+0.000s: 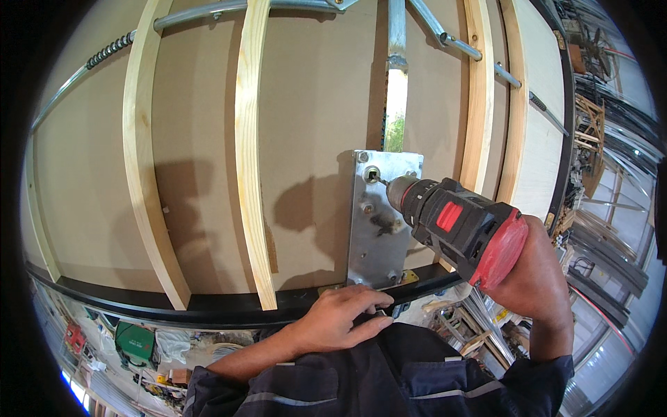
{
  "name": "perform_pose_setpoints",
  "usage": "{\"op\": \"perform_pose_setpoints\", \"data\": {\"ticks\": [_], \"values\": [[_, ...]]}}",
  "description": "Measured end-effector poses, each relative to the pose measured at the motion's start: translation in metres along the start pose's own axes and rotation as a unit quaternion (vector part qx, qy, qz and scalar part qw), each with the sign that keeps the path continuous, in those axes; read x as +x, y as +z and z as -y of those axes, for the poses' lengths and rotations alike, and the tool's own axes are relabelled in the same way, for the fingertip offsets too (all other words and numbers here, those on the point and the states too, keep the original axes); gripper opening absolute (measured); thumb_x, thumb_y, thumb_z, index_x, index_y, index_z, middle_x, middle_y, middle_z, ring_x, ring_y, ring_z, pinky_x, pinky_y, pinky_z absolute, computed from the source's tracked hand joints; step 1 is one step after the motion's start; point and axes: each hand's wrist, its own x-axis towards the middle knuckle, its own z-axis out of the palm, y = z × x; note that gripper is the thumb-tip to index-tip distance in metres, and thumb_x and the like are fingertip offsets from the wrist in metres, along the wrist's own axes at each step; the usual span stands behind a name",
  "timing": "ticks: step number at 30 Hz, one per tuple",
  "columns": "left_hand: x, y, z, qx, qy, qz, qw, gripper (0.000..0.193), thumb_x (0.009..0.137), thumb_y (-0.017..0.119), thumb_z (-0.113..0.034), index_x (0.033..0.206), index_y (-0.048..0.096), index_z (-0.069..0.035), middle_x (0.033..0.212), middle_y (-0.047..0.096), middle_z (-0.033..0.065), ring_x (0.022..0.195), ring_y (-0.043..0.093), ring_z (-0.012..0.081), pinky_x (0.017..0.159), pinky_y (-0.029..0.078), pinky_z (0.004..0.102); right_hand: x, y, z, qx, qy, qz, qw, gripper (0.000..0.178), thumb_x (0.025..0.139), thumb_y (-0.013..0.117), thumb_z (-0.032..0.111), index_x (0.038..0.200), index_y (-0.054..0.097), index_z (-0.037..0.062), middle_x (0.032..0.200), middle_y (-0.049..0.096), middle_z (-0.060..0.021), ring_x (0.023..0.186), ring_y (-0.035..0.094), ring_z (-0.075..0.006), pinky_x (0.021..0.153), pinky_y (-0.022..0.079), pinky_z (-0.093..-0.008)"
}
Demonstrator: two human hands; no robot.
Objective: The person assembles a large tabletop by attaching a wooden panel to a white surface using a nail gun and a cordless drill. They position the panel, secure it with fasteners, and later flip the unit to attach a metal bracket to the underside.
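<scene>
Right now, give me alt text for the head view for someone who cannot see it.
The right hand holds a red and black cordless drill with its bit at a screw near the top of a metal plate mounted on a brown board with pale wooden battens. The left hand rests on the black bottom rail just below the plate.

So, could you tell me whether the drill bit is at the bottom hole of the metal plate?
No, the drill in the right hand points at the plate's top-left hole.

Red-and-black drill point(462, 229) in right hand point(535, 274), bit against metal plate point(381, 219)
</scene>
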Motion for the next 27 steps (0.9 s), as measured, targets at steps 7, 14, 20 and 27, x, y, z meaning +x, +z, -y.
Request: {"op": "perform_pose_setpoints", "data": {"ticks": [7, 14, 20, 27], "values": [[0.000, 0.000, -0.001, -0.005, -0.008, 0.000, 1.000, 0.032, 0.088, 0.079, -0.016, 0.114, 0.067, 0.000, 0.094, 0.070, 0.0135, 0.079, 0.071, 0.0245, 0.072, 0.056, 0.0356, 0.001, -0.004, 0.003, -0.012, 0.004, 0.019, 1.000, 0.035, 0.071, 0.082, 0.007, 0.102, 0.068, -0.0029, 0.087, 0.070, -0.0168, 0.078, 0.070, -0.0286, 0.075, 0.055, -0.0366], [-0.001, 0.000, 0.000, -0.006, -0.008, -0.002, 1.000, 0.031, 0.089, 0.079, -0.016, 0.113, 0.068, 0.001, 0.094, 0.071, 0.0139, 0.078, 0.070, 0.0241, 0.071, 0.056, 0.0352, 0.002, -0.003, 0.010, -0.017, 0.012, 0.031, 0.999, 0.039, 0.072, 0.082, 0.007, 0.107, 0.067, -0.0033, 0.093, 0.071, -0.0171, 0.083, 0.071, -0.0271, 0.078, 0.055, -0.0361], [-0.002, 0.001, 0.002, -0.005, -0.003, -0.002, 1.000, 0.030, 0.090, 0.078, -0.016, 0.113, 0.068, 0.001, 0.094, 0.071, 0.0135, 0.077, 0.070, 0.0241, 0.070, 0.056, 0.0355, 0.004, -0.003, 0.003, -0.003, 0.062, 0.034, 0.997, 0.038, 0.072, 0.083, 0.010, 0.105, 0.067, -0.0024, 0.091, 0.071, -0.0150, 0.083, 0.070, -0.0241, 0.078, 0.055, -0.0356], [-0.001, 0.001, 0.002, -0.006, -0.007, 0.004, 1.000, 0.030, 0.089, 0.078, -0.011, 0.114, 0.067, 0.001, 0.094, 0.071, 0.0132, 0.076, 0.070, 0.0234, 0.070, 0.055, 0.0350, 0.004, -0.003, -0.005, -0.035, -0.027, 0.021, 0.999, 0.041, 0.071, 0.084, 0.011, 0.107, 0.068, -0.0033, 0.091, 0.071, -0.0187, 0.084, 0.071, -0.0271, 0.081, 0.054, -0.0365]]}}
